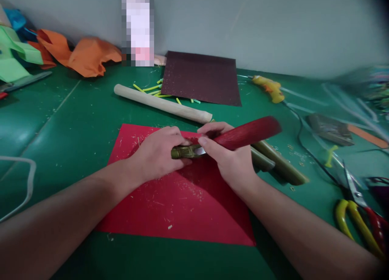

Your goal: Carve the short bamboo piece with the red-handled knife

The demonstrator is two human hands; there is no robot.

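Observation:
My right hand (231, 150) is closed around a carving knife with a thick red handle (252, 131), which points up to the right. Its short bright blade (199, 151) meets a dark green bamboo piece (182, 152). My left hand (161, 150) grips that piece from the left, fingers wrapped over it. Both hands are above a red sheet (182, 207) strewn with pale shavings. Two olive-green bamboo tubes (284, 166) lie on the table just right of my right hand, partly hidden by it.
Behind my hands lie a pale wooden rod (161, 103), a dark sheet (200, 77) and several yellow-green sticks (154, 92). On the right are a yellow glue gun (269, 88), a grey block (330, 129) and scissors (358, 197). Orange crumpled paper (91, 55) is at the back left.

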